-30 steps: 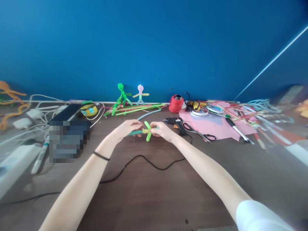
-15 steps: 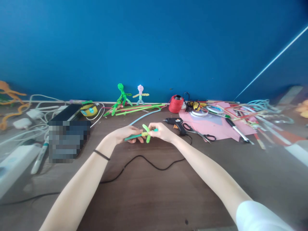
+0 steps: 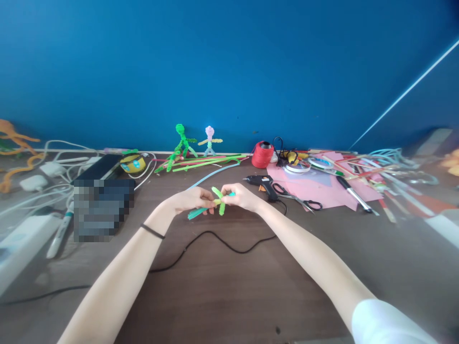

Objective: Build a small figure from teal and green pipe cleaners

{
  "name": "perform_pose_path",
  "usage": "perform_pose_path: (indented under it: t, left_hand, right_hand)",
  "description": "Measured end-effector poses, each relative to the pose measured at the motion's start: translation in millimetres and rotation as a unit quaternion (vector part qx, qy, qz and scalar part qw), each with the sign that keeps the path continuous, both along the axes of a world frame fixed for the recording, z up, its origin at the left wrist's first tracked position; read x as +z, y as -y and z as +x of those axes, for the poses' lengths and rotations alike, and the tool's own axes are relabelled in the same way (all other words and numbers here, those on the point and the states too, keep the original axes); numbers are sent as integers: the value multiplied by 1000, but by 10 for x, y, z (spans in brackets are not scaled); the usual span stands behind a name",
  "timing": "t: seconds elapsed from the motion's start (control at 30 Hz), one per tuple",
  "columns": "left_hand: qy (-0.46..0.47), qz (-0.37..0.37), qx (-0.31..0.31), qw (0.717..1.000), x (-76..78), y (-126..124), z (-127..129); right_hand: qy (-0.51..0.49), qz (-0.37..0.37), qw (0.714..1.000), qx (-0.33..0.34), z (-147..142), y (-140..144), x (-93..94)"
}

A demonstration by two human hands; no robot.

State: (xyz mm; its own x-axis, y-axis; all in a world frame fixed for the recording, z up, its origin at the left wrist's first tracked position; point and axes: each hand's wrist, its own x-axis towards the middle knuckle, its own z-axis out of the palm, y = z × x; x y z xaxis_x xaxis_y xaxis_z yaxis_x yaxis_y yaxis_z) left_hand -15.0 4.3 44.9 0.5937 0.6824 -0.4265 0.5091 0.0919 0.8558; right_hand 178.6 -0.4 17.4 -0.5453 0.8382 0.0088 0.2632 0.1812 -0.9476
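Above the middle of the brown desk (image 3: 229, 286), two hands meet over one small pipe-cleaner piece (image 3: 215, 201): a teal stem crossed by a lime-green stem, with a yellow wrap at the joint. The left hand (image 3: 188, 199) pinches the teal stem, whose free end pokes out below its fingers toward the desk. The right hand (image 3: 241, 195) grips the other side, fingers closed at the crossing. The piece sits between the two hands, held just off the desk.

Against the blue wall stand two pipe-cleaner figures: one green figure (image 3: 180, 143) and one pale figure (image 3: 210, 140). To the right lie one red spool (image 3: 262, 154), one black glue gun (image 3: 263, 183), and one pair of scissors (image 3: 299, 199) on pink paper (image 3: 322, 186).
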Motion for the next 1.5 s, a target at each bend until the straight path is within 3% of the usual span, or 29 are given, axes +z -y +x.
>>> perform_pose_path:
  t: [0.13,0.27,0.53,0.8,0.97,1.13,1.3,1.37,1.5]
  left_hand:
    - [-39,93,-16,995,5,11,38]
    - [-100,214,-15,972,26,51,63]
    - [-211,434,-64,874,13,99,129]
    - [-215,506,-102,829,-87,67,148]
    - [-269,558,-92,779,-172,80,173]
    - [-306,580,-72,751,-205,120,215]
    - [-300,550,-69,776,-252,94,201]
    - [-282,515,-47,808,-245,80,187]
    - [-178,400,-15,899,-140,67,147]
  right_hand:
    - [-30,-56,998,-11,-12,5,15]
    - [-61,-97,993,-27,-23,-9,-13]
    - [-169,-225,959,-37,-15,-109,-148]
    - [-204,-255,945,-28,25,-143,-168]
    - [-205,-256,944,-25,39,-155,-173]
    - [-209,-257,943,-22,51,-168,-200]
    - [-192,-237,952,-31,14,-127,-164]
    - [-185,-225,956,-48,6,-118,-153]
    - [-170,-213,962,-34,24,-127,-158]
